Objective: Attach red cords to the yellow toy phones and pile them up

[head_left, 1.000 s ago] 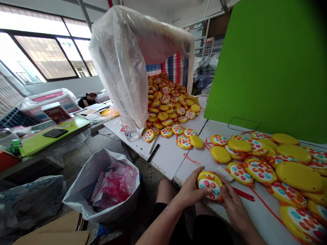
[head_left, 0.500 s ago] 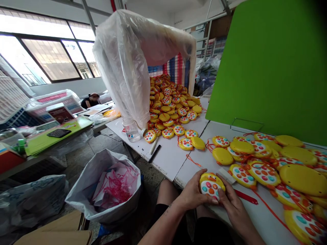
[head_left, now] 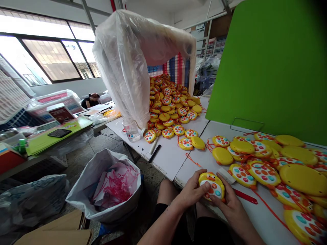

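Between my two hands sits a yellow duck-shaped toy (head_left: 212,185), its white front dotted with orange, red and blue buttons facing up at me. My left hand (head_left: 193,191) grips its left side, the thumb lying across the buttons. Fingers of my right hand (head_left: 229,197) wrap the right side, with the thumb at the lower edge. Both hands are above the table's front edge, over my lap. Just right of them lies a red strip-like tool (head_left: 245,196), and a pale block (head_left: 227,175) is partly hidden behind my right fingers.
More duck toys (head_left: 263,173) spread over the table on the right; a big heap (head_left: 171,105) spills from a plastic-covered frame (head_left: 125,68). A clear jar (head_left: 131,129) and black marker (head_left: 154,153) lie left. A white sack (head_left: 76,200) stands below. A green board (head_left: 268,68) rises behind.
My left thumb has moved up from the toy's lower edge onto its buttons. The toy has turned slightly in my hands. The surroundings are unchanged.
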### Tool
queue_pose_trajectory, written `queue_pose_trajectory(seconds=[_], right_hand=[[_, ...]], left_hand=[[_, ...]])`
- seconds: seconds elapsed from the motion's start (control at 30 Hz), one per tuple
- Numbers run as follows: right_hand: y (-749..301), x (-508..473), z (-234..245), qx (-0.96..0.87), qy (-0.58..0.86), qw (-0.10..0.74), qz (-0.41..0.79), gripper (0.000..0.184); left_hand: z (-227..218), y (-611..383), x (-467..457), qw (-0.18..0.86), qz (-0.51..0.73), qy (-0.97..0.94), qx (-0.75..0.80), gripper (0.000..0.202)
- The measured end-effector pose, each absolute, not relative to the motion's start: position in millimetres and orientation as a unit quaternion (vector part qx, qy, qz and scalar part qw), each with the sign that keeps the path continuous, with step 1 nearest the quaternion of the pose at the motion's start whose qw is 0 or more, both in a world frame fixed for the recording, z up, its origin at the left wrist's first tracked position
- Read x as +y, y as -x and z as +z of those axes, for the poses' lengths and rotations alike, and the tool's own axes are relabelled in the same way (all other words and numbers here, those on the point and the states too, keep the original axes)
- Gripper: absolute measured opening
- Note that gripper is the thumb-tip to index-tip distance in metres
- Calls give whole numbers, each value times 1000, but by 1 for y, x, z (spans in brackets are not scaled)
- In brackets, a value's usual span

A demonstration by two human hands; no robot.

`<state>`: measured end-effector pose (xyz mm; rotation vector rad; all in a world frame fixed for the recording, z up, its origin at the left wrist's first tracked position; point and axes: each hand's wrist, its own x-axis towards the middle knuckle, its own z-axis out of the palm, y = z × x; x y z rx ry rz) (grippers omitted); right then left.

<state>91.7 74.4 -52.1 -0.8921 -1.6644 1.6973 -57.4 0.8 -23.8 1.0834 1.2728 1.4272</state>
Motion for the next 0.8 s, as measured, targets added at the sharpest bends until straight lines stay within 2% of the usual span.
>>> queue_pose_trajectory(seconds=[0.17,0.33,0.47,0.5,0.6,0.73,0.8], right_hand=[[-92,74,-48,-611,346,309,642,84],[-93,76,-45,-607,355,312,638,60],[-92,73,-40,-615,385,327,605,57],[-92,72,-39,-613,389,332,603,58],[-92,70,-38,-619,380,340,598,58],[-93,69,-39,-633,367,330,596,59],[-92,67,-38,-622,362,338,606,59]], left_hand=[[-19,61,-3,453,568,-456,515,69],[-21,59,-4,443,554,-485,511,67],[-25,56,-5,485,554,-466,490,105],[-25,55,-4,477,555,-465,499,109],[-27,53,-3,435,557,-467,531,99],[-26,57,-3,485,567,-450,491,101],[-25,60,-3,491,559,-460,484,91]])
